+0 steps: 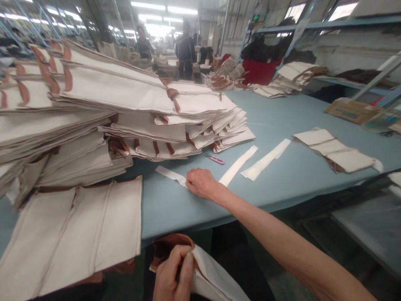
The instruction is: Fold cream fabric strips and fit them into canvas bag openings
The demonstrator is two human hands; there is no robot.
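Observation:
My right hand (201, 182) reaches out over the blue table (282, 121) and its fingers are closed on a white fabric strip (171, 174) lying there. My left hand (173, 274) is low at the table's near edge, pinching a cream canvas bag with brown trim (209, 276) that hangs below the tabletop. More white strips (239, 164) lie just right of my right hand. Small pink snips (214, 159) rest beyond it.
Tall stacks of cream bags with brown handles (125, 104) fill the left of the table, and flat bags (78, 234) overhang the near edge. A few folded pieces (336, 152) lie at right. A cardboard box (352, 109), shelving and people stand behind.

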